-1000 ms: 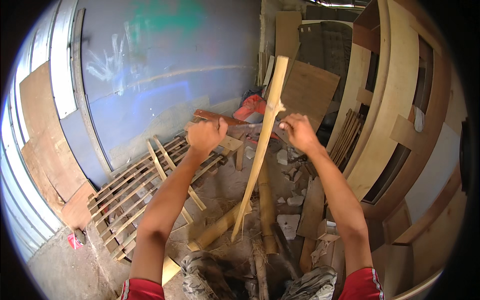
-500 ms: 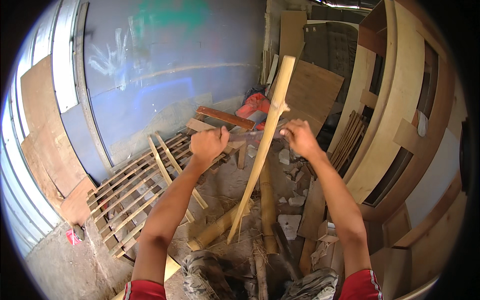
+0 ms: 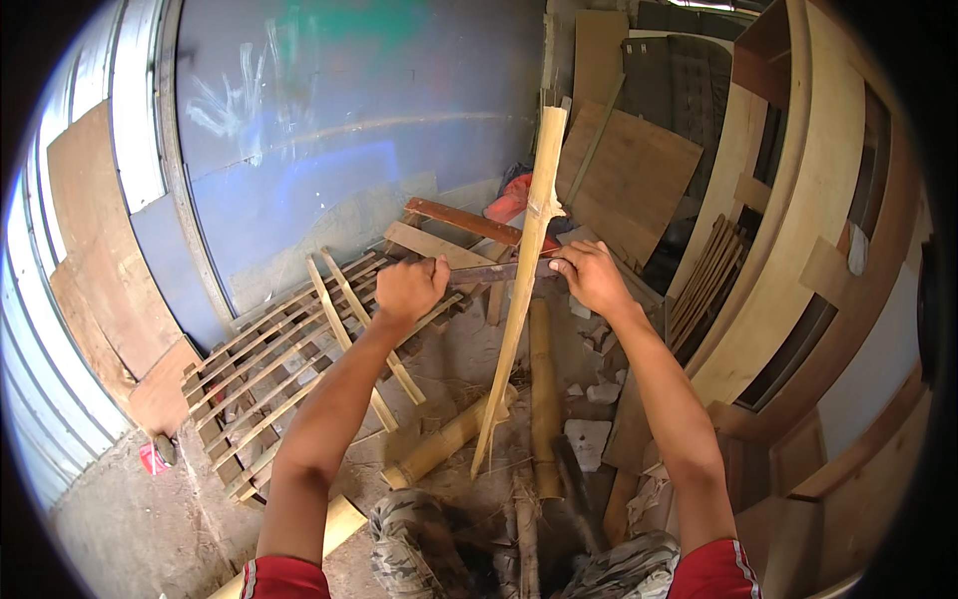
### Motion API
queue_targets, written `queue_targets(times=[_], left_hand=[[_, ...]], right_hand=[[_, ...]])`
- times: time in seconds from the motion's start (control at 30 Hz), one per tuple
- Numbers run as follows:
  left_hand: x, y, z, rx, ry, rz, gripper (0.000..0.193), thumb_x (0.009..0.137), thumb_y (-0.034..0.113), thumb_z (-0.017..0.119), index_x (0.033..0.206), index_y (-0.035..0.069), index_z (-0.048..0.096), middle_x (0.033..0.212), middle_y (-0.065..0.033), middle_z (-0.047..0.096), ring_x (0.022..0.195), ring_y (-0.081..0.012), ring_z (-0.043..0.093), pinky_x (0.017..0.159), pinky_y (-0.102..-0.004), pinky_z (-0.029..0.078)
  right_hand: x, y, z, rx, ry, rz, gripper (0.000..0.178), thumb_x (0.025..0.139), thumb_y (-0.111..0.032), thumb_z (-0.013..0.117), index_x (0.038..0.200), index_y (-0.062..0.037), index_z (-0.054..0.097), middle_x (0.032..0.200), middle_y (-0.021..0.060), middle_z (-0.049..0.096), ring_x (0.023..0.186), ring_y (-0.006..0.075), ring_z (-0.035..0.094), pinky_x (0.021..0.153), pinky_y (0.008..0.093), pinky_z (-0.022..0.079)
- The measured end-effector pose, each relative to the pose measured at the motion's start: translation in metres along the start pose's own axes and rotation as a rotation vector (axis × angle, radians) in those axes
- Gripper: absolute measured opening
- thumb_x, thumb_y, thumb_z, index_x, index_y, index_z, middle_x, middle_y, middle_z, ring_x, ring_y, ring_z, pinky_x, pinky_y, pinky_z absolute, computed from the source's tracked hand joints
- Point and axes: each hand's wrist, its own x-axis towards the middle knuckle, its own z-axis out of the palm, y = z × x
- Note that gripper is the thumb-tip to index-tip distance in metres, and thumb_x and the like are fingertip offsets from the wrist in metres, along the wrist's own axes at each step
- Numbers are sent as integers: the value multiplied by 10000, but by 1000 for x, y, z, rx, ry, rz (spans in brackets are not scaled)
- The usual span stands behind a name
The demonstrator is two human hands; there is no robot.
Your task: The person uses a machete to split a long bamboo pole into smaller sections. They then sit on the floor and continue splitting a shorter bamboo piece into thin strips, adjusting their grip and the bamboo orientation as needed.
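A long split bamboo strip [image 3: 515,329] stands tilted between my arms, its broad upper end raised and its thin lower end down near my knees. A knot juts from its right side. Behind the strip runs a dark flat blade [image 3: 485,273], crosswise and close to or touching it. My left hand [image 3: 411,288] is wrapped round the blade's left end, hiding any handle. At its right end my right hand [image 3: 591,280] is closed, with the thumb pressed on top. What supports the strip is hidden.
A slatted bamboo rack [image 3: 289,369] lies at left. Bamboo poles [image 3: 439,449] rest on the floor near my knees, with rubble [image 3: 589,439] to their right. Behind stand a reddish-brown board [image 3: 461,220] and a leaning plywood sheet [image 3: 634,180]. Wooden furniture frames [image 3: 778,230] line the right.
The blade, blurred before, now shows sharply behind the strip. The strip's upper end sits further left relative to my hands. The whole view has shifted a little.
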Motion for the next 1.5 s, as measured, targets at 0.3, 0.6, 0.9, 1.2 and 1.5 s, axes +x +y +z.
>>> queue_targets(times=[0.3,0.6,0.9,1.2,1.5], left_hand=[[47,2,-57,167,-267,110,571,970,508,491,661,83,715,558,-133,637,531,-332,654,515,-438,529],[88,17,-92,255,-480,11,707,973,649,398,702,85,727,600,-149,656,587,-332,665,576,-438,530],[19,18,-23,89,-70,64,551,928,523,535,614,108,716,513,-145,607,454,-339,611,444,-429,493],[62,24,-33,114,-41,31,548,929,500,555,586,91,679,508,-141,594,479,-354,605,466,-445,476],[-17,25,-5,132,-57,-9,523,930,489,558,619,108,736,491,-152,598,446,-327,616,442,-425,497]], right_hand=[[-31,-28,38,-43,204,121,182,933,-239,649,949,-57,651,868,104,623,879,318,584,803,426,403],[4,-26,6,117,173,129,210,940,-240,648,904,-39,699,848,127,631,879,322,578,835,429,401],[-44,-17,11,-44,323,24,171,888,-203,706,964,-51,687,865,114,635,881,327,592,842,414,388],[6,-7,-30,58,154,82,215,920,-232,677,855,-28,662,828,120,633,863,332,590,816,431,430],[-46,-9,23,-83,149,12,166,904,-219,690,924,-55,679,878,107,649,866,311,595,820,390,403]])
